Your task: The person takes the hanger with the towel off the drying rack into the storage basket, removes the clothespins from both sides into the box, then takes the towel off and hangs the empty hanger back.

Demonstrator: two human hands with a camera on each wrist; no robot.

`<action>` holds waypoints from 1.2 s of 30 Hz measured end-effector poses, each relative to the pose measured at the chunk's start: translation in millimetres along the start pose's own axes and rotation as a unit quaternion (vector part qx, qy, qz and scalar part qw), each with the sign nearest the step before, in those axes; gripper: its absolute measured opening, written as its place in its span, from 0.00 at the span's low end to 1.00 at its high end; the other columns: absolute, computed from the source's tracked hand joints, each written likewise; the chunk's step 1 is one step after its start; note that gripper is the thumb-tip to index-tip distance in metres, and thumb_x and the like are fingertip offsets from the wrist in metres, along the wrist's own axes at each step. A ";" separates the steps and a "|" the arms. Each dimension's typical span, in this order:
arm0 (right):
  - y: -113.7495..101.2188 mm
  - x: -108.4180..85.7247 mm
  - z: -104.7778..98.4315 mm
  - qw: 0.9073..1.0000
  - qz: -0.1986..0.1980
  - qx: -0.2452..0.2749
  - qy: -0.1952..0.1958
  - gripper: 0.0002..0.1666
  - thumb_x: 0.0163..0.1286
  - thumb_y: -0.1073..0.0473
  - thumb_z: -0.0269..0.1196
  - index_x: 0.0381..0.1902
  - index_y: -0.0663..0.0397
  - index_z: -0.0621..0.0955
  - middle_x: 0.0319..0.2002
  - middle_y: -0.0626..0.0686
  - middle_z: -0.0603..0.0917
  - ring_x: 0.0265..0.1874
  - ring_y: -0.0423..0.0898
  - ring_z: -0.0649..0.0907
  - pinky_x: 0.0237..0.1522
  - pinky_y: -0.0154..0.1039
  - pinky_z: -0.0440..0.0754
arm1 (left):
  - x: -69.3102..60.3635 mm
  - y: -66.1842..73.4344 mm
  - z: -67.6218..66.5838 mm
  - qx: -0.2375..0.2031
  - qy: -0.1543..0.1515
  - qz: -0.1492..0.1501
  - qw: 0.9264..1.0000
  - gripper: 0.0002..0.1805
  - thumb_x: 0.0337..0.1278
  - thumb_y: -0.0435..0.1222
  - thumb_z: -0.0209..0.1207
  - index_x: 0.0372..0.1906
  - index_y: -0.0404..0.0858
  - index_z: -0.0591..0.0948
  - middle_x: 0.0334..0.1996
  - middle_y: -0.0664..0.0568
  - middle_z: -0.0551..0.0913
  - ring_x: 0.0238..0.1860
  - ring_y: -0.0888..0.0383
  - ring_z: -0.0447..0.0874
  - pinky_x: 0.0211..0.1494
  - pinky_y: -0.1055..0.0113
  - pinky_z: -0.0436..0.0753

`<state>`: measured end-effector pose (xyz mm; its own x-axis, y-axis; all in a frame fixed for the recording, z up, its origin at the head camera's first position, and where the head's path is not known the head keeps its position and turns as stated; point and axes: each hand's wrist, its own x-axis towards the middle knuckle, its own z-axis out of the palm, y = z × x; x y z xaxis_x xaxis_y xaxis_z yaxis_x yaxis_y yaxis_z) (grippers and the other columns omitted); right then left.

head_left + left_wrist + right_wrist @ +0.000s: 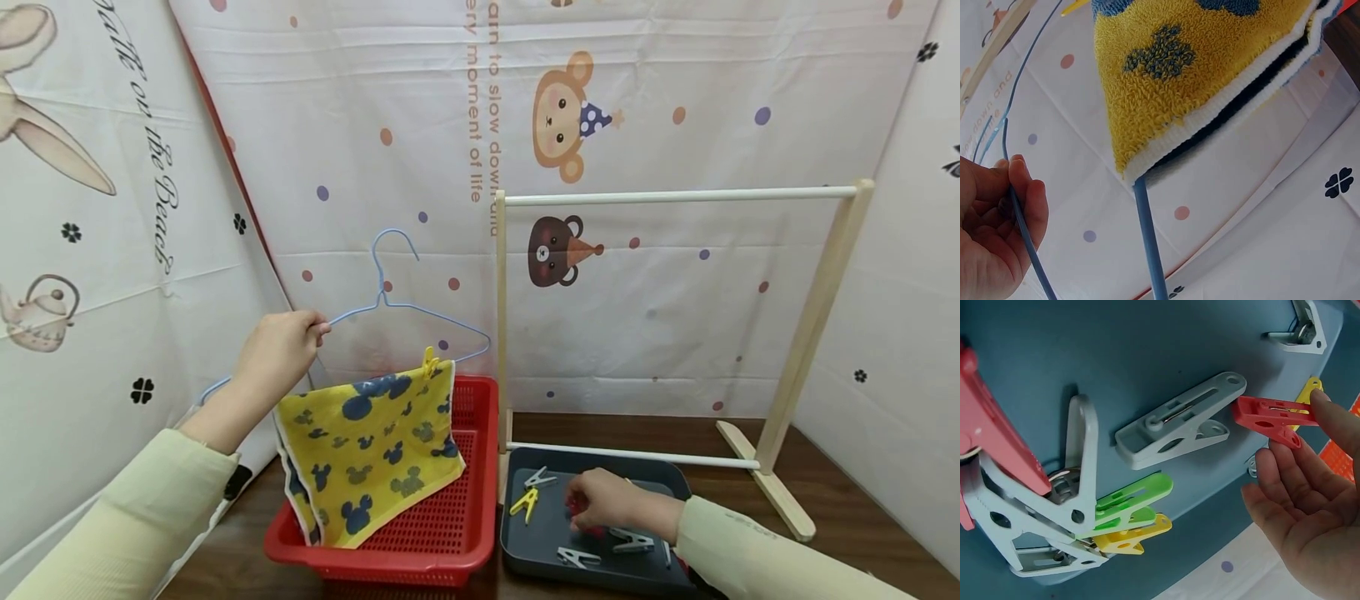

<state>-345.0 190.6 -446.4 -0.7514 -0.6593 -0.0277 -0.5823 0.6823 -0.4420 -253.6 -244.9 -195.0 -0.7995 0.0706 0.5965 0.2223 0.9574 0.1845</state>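
My left hand [279, 354] pinches the left arm of a blue wire hanger [381, 302], holding it up. Over the hanger's lower bar hangs a yellow towel [375, 458] with blue mouse-head prints; a yellow clothespin [429, 363] grips its upper right corner. In the left wrist view the towel's white hem [1179, 134] wraps the bar. My right hand [611, 504] is over a dark grey tray [540, 554]. Between its thumb and fingers is a red clothespin [1272, 417], close to a grey clothespin [1179, 422] lying in the tray.
Beneath the towel stands a red plastic basket [480, 467]. Behind the tray rises a wooden rack [810, 333] with a white top rail [675, 197]. More clothespins lie in the tray, among them a green one [1135, 500] and a yellow one [525, 504].
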 end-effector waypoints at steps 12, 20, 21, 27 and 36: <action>34.3 13.4 16.7 1.000 0.019 -0.012 -0.014 0.17 0.57 0.44 0.77 0.40 0.42 0.86 0.32 0.38 0.83 0.29 0.32 0.77 0.32 0.33 0.79 | -3.4 1.4 0.9 -0.003 -0.005 -0.004 1.000 0.13 0.74 0.32 0.55 0.40 0.25 0.85 0.30 0.38 0.88 0.28 0.48 0.83 0.32 0.56 0.82; 49.7 23.6 26.4 0.999 0.028 -0.024 -0.039 0.19 0.52 0.41 0.80 0.38 0.35 0.85 0.32 0.34 0.82 0.30 0.31 0.78 0.33 0.34 0.79 | -2.2 3.6 2.4 -0.006 -0.010 -0.009 1.000 0.14 0.74 0.32 0.55 0.41 0.25 0.85 0.30 0.38 0.87 0.27 0.49 0.82 0.32 0.56 0.82; 49.5 24.5 27.1 0.998 0.029 -0.028 -0.041 0.18 0.52 0.41 0.80 0.38 0.35 0.85 0.32 0.34 0.82 0.30 0.31 0.78 0.33 0.34 0.79 | -2.0 3.8 2.5 -0.006 -0.009 -0.010 1.000 0.14 0.74 0.32 0.55 0.41 0.25 0.85 0.29 0.38 0.87 0.27 0.49 0.82 0.32 0.56 0.82; 46.0 26.2 29.4 0.997 0.037 -0.049 -0.047 0.18 0.52 0.43 0.80 0.38 0.35 0.85 0.32 0.35 0.82 0.30 0.31 0.78 0.34 0.34 0.80 | -1.7 5.2 2.1 -0.004 -0.011 -0.012 1.000 0.13 0.75 0.32 0.55 0.41 0.25 0.85 0.29 0.38 0.87 0.26 0.50 0.80 0.30 0.58 0.80; 48.2 27.7 33.0 0.996 0.015 -0.077 -0.045 0.19 0.53 0.43 0.79 0.40 0.35 0.84 0.32 0.34 0.81 0.29 0.31 0.76 0.33 0.32 0.78 | -2.8 1.7 1.8 0.000 0.007 -0.001 1.000 0.13 0.74 0.32 0.55 0.39 0.25 0.85 0.27 0.38 0.86 0.25 0.50 0.80 0.29 0.59 0.79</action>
<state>-383.7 194.8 -498.1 -0.7431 -0.6580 -0.1218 -0.6055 0.7386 -0.2963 -252.0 -243.0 -197.8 -0.7918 0.0647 0.6074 0.2209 0.9574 0.1858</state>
